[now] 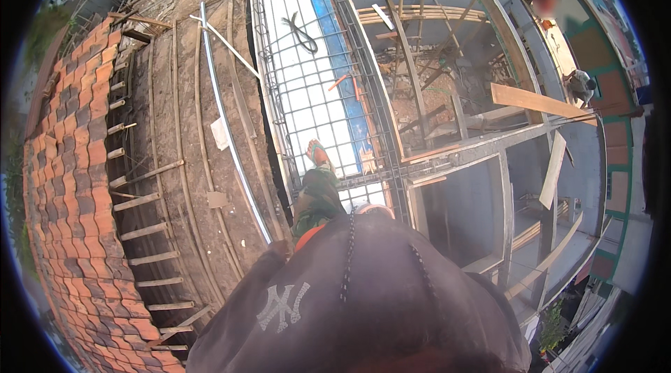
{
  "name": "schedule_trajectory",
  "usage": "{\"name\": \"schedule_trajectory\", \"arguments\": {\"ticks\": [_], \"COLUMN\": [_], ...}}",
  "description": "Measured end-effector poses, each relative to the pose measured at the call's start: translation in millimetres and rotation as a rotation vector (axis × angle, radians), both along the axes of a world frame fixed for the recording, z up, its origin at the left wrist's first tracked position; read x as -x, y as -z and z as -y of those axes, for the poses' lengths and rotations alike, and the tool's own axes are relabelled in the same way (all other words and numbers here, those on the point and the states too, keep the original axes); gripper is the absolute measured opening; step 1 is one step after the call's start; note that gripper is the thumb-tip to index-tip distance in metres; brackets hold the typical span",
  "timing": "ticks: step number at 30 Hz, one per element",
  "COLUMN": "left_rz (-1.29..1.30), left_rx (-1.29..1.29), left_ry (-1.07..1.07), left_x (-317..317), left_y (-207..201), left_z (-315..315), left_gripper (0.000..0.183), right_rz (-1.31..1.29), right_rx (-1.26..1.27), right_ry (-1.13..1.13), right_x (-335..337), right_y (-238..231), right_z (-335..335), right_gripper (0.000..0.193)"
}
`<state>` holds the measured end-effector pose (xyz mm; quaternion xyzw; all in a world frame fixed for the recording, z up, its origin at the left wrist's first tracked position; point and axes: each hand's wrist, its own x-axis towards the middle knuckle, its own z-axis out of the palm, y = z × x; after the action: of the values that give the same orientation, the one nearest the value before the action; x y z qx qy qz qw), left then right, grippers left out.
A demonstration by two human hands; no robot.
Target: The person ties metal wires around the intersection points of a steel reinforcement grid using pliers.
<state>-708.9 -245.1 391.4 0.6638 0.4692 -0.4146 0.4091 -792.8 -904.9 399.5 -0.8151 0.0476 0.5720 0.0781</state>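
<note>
My left hand [279, 248] shows small and dark beside the left edge of my dark hooded sweatshirt; its fingers cannot be made out. It is right at the near end of a long, thin, pale metal bar [231, 132], which stretches away over the wooden battens. Whether the hand grips the bar or only overlaps it in view, I cannot tell. My right hand is out of view. One sandalled foot [318, 155] of mine, below a camouflage trouser leg [318, 195], is on the steel rebar mesh [307, 104] over white panels.
A black cable [302, 34] lies on the mesh, beside a blue strip [335, 44]. Orange roof tiles [70, 163] and open battens [143, 235] are at left. Open rooms with timber props [409, 65] drop away at right. Another person [579, 86] is at far right, near a plank [535, 100].
</note>
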Motion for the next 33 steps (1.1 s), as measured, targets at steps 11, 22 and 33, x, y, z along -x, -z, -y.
{"name": "schedule_trajectory", "arguments": {"ticks": [11,22,33], "left_rz": [0.816,0.119,0.068], "left_rx": [0.341,0.205,-0.146], "left_ry": [-0.393,0.629,1.123], "left_x": [-481.2,-300.7,-350.3], "left_y": [-173.6,-34.5,-29.7], "left_z": [-43.2,-152.3,-178.1], "left_gripper": [0.048,0.030,0.055], "right_rz": [0.645,0.268,0.148], "right_rx": [-0.732,-0.229,-0.073], "right_ry": [1.471,0.674,-0.119], "right_x": [-542.9,-469.5,-487.9], "right_y": [-235.6,-106.0,16.9], "right_z": [-205.0,-171.0,-142.6], "right_gripper": [0.038,0.037,0.033]}}
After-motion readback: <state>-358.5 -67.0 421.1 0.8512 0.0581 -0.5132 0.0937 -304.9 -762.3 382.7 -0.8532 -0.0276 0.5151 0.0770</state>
